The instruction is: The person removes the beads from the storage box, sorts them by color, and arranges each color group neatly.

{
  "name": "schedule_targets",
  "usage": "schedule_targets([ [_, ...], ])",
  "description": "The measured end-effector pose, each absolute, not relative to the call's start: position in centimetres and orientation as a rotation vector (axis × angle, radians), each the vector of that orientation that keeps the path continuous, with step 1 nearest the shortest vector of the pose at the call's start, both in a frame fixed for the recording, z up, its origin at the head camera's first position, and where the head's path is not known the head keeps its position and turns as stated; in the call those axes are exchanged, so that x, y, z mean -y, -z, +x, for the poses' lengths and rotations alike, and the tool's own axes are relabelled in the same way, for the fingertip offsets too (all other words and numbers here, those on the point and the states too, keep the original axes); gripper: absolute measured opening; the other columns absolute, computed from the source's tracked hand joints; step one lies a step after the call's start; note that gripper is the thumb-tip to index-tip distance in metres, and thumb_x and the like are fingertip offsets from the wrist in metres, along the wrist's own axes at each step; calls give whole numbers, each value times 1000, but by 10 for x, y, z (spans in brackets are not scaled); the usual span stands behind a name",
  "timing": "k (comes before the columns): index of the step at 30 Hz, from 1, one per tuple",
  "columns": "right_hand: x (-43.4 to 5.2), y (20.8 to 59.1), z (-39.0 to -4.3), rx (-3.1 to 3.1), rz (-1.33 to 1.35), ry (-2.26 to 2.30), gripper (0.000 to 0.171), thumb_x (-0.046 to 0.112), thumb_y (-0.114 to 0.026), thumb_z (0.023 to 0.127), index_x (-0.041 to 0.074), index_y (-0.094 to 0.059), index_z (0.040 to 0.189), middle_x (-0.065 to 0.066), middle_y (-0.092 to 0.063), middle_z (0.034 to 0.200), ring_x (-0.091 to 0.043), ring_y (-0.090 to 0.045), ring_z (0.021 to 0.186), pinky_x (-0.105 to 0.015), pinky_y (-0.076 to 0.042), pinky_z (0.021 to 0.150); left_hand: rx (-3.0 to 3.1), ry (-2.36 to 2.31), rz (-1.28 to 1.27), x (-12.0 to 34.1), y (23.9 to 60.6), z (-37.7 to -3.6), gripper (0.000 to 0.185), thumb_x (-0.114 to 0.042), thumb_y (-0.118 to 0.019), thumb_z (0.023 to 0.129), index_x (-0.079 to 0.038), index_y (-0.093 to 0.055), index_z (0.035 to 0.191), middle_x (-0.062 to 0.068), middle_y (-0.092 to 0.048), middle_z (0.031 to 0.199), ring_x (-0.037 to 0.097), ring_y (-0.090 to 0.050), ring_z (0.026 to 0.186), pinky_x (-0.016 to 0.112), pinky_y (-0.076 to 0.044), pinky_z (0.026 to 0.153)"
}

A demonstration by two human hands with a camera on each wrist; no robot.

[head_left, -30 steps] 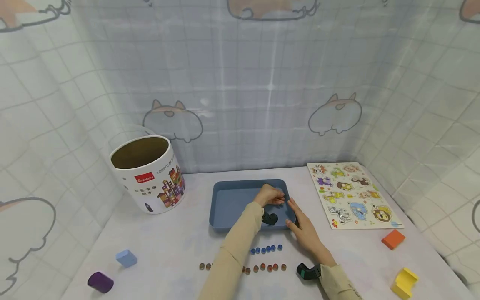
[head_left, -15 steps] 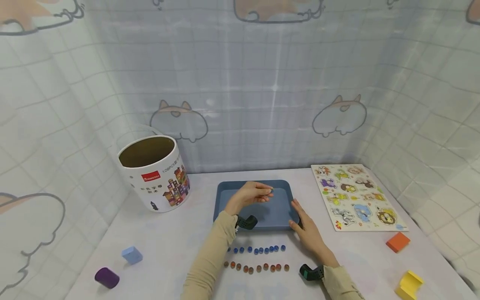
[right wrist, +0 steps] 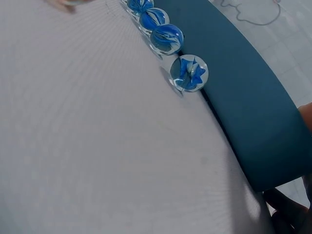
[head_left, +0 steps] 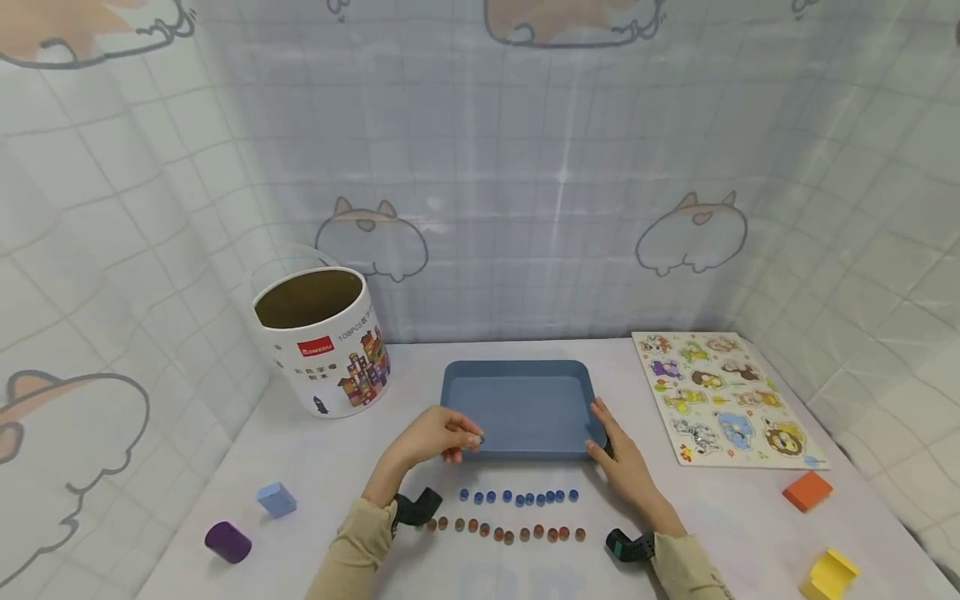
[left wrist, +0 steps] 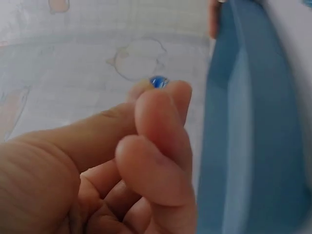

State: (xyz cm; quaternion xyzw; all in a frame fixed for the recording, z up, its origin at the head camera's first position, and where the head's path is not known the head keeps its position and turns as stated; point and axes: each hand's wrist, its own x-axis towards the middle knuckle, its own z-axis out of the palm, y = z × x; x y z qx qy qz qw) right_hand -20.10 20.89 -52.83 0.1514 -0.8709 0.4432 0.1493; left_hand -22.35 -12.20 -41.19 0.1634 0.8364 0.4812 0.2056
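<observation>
In the head view, my left hand (head_left: 431, 435) is at the front left corner of a blue-grey rectangular tray (head_left: 525, 408). Its thumb and fingertips pinch a clear glass marble with blue inside (left wrist: 158, 82), seen at the tips in the left wrist view. My right hand (head_left: 632, 475) rests against the tray's right side and front corner, fingers extended along the rim. Before the tray lies a row of blue marbles (head_left: 529, 500); closer to me runs a row of reddish-brown marbles (head_left: 498, 534). Blue marbles (right wrist: 189, 73) also show beside the tray wall in the right wrist view.
A white printed bucket (head_left: 330, 358) stands at the back left, an animal puzzle board (head_left: 720, 425) at the back right. Loose blocks lie at the sides: light blue (head_left: 277, 500), purple (head_left: 228, 542), orange (head_left: 807, 492) and yellow (head_left: 831, 575).
My left hand has moved left from inside the tray's right part to its front left corner, carrying the blue marble. My right hand has stayed at the tray's right side.
</observation>
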Motion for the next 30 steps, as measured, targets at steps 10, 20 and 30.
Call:
schedule_targets([
  [10,-216,524,-199,2532,368,-1326,60,22,-53,99,3,-30,151,-19,-23,159,-33,-22,147,4,-3,101,-2319,-1310,395,151,440,-192,18,-11,-67,91,2,-73,100,14,-72,80,8,-51,49,28,-43,48],
  [20,-215,523,-198,2558,320,-1347,61,23,-52,100,5,-28,153,-17,-20,161,-43,-22,145,4,-1,101,-2400,-1237,377,147,452,-190,11,-11,-74,84,-1,-75,88,3,-64,60,7,-50,47,23,-41,47],
  [30,-214,519,-201,2557,349,-1320,62,21,-54,99,4,-28,152,-18,-22,160,-43,-24,145,5,-1,100,-2439,-1178,282,142,462,-189,6,-10,-77,81,-5,-75,83,-2,-66,63,5,-49,46,20,-42,46],
])
